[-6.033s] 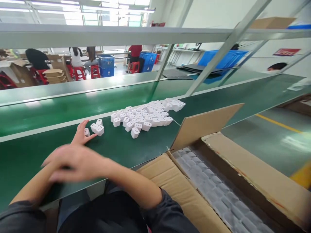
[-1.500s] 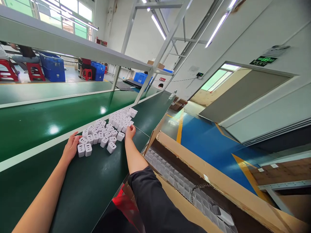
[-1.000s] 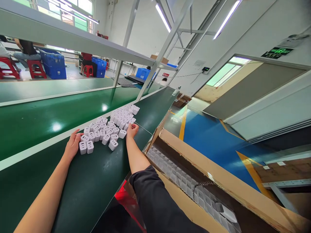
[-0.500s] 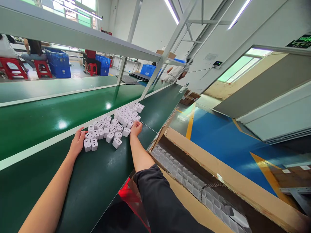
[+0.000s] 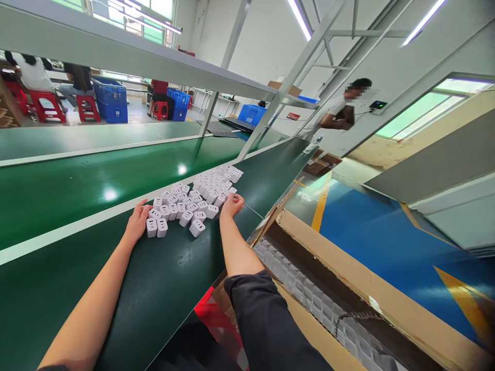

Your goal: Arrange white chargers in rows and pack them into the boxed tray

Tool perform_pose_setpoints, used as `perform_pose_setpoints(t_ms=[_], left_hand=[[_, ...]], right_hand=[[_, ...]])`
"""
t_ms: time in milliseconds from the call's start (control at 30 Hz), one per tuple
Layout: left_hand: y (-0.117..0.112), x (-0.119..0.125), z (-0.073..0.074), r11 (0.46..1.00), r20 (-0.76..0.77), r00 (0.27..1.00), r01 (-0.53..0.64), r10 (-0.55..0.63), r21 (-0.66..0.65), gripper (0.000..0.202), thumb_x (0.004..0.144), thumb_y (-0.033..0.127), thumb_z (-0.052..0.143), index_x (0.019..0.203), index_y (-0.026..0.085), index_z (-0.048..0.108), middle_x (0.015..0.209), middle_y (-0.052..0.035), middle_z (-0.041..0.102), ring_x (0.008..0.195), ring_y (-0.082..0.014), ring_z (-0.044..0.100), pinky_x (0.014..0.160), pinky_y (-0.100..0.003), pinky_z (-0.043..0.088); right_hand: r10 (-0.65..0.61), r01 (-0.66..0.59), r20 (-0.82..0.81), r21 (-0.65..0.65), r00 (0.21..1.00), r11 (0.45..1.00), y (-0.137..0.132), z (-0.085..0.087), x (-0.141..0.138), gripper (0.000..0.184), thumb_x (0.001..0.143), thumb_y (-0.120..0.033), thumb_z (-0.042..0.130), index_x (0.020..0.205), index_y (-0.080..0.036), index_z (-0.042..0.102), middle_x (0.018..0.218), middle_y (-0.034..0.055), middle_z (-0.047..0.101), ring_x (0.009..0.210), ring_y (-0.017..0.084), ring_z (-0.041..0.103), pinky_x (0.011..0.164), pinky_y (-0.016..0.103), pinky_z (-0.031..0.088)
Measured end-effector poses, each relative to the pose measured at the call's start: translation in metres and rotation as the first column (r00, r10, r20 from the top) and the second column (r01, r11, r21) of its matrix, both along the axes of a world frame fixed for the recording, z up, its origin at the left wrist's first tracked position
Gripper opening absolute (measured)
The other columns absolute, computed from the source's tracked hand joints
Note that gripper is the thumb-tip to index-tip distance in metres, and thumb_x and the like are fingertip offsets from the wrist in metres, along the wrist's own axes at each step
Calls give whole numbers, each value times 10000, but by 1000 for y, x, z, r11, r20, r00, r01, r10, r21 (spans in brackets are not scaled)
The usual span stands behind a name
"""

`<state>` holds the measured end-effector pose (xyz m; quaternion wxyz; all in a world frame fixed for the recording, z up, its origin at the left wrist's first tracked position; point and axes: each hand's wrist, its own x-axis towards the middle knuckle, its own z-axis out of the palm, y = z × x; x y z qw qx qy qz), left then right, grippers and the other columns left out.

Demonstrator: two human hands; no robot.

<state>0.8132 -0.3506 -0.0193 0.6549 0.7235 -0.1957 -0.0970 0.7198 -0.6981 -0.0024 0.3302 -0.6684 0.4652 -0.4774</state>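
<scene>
Several white charger blocks with dark slots (image 5: 187,203) stand close together in a cluster on the dark green work surface (image 5: 170,288). At the cluster's left edge is my left hand (image 5: 136,224), its fingers extended against the outer blocks and holding none of them. My right hand (image 5: 231,206) rests at the right edge, touching or very near the blocks there. Its fingers are loosely bent and apart, with nothing seen between them. Two blocks (image 5: 157,228) stand side by side at the near left, and a single block (image 5: 197,228) sits at the front.
To my right is an open cardboard box (image 5: 328,257) with translucent cell dividers inside. A green conveyor belt (image 5: 77,178) runs beyond a pale rail, under a white shelf (image 5: 154,56). A person (image 5: 336,113) carries something brown at the back; others sit near blue crates (image 5: 110,100).
The view has swung left, so the scene sits farther right. Both hands remain beside the blocks, the right fingers a little more spread. The person at the back has gone from bent over to upright.
</scene>
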Motion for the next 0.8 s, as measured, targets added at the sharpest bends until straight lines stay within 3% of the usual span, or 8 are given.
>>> perform_pose_setpoints(t_ms=[67,133,267,333,400,533,667,800], left_hand=[[-1,1,-1,1000,-2,1000,4,-4,3,556,928,569,455,1382,250,489,1188,-71,684,1008,-220,656,937,-407,513],[-1,1,-2,1000,-4,1000,4,-4,4,557,928,569,456,1382,249,490,1182,-72,686,1007,-219,655,934,-403,512],[0,0,-1,1000,-12,1000,3,-3,6,564,927,572,457,1386,247,490,1189,-77,683,1015,-222,653,939,-408,508],[1,-1,0,1000,-16,1000,1,-1,4,568,923,575,461,1385,246,492,1186,-78,684,1010,-223,654,935,-411,510],[1,-2,1,1000,-21,1000,-5,5,-2,564,920,570,467,1381,245,498,1179,-77,689,999,-224,659,924,-410,515],[0,-3,1,1000,-29,1000,-12,12,-12,564,914,565,481,1376,243,506,1176,-77,693,982,-225,664,908,-405,522],[-1,-3,0,1000,-30,1000,-2,2,-8,586,916,593,464,1385,242,493,1187,-83,684,1014,-230,652,916,-404,517],[-2,-3,0,1000,-36,999,0,0,-7,594,920,599,453,1395,244,480,1201,-87,678,1005,-224,650,904,-396,519]], right_hand=[[101,-104,-55,-65,993,992,5,12,4,376,910,-263,363,1231,-165,532,1155,121,567,932,202,562,921,397,459],[277,-296,-153,-117,949,948,14,23,14,393,898,-263,378,1232,-177,566,1165,105,599,929,191,579,892,366,481],[612,-706,-426,-97,666,701,43,36,46,288,813,-287,602,1077,-265,715,1124,24,694,986,186,616,912,320,499],[657,-802,-540,-60,527,594,54,40,60,257,783,-268,668,1025,-303,748,1172,0,704,1099,208,598,1001,349,463],[642,-839,-625,-38,443,543,58,44,72,238,819,-253,651,1023,-318,755,1230,-8,693,1219,232,544,1094,411,390],[562,-841,-733,-24,382,540,47,53,85,241,882,-229,605,1073,-282,743,1300,29,664,1320,272,470,1157,507,286],[500,-814,-782,-16,372,581,23,61,92,226,922,-280,615,1108,-190,706,1284,98,653,1287,283,512,1101,536,364],[494,-813,-791,-8,362,582,3,69,94,250,944,-328,603,1116,-165,679,1253,93,652,1215,251,569,1054,502,428]])
